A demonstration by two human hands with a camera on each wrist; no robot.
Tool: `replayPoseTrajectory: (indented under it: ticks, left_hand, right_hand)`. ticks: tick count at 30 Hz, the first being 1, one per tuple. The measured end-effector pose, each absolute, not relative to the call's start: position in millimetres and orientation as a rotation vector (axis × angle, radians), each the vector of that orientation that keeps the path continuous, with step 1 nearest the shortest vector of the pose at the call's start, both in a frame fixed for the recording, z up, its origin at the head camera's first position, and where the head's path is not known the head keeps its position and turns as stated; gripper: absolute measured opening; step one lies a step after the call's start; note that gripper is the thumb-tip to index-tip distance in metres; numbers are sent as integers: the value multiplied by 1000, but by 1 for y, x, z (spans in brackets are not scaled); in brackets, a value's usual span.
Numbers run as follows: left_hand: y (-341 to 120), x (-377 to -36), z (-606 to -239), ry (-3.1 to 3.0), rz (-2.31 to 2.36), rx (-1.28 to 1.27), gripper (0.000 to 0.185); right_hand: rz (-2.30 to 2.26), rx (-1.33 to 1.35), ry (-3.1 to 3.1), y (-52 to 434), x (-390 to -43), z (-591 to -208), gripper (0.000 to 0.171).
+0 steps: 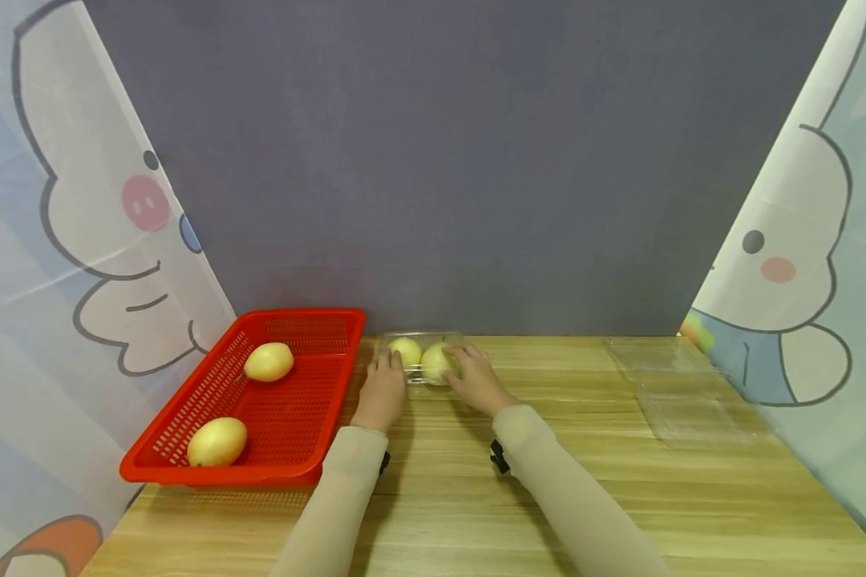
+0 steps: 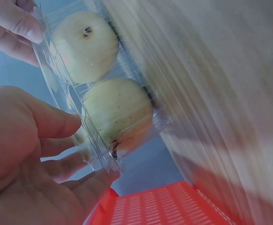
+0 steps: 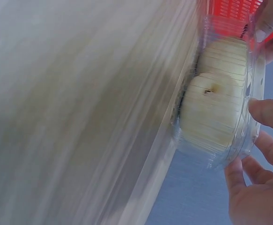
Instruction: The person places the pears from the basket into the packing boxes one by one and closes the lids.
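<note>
Lying crosswise at the far edge of the worktop (image 1: 476, 497), the clear clamshell box (image 1: 422, 358) holds two pale fruits side by side. Left hand (image 1: 382, 390) grips its left end, right hand (image 1: 476, 378) its right end; both sit equally near, fingers curled on the plastic.

Both arms stretched forward, sleeved. Left hand (image 1: 382, 389) and right hand (image 1: 476, 377) close together, fingers curled, tips pinching inward toward each other.
</note>
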State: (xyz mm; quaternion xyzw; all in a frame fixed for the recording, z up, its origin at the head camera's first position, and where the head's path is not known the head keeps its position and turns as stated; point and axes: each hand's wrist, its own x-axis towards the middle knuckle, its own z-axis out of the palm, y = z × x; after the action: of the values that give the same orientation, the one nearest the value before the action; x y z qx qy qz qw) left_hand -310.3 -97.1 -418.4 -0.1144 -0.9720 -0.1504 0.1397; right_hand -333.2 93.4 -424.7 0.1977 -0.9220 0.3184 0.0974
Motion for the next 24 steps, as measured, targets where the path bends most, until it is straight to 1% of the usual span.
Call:
replayPoseTrajectory:
  ticks: [10,18,24]
  left_hand:
    - [-103,-324,-419,-2844,-541,-274,53]
    - [-101,-330,-418,-2807,-556,-254,49]
    - [-100,-332,-417,-2820,-558,-227,51]
  right_hand:
    - [997,545,-2699,82,-341,-426,50]
    - [993,519,-2692,78,-348,-428,49]
    - [1025,471,-2730,76,-351,-428,50]
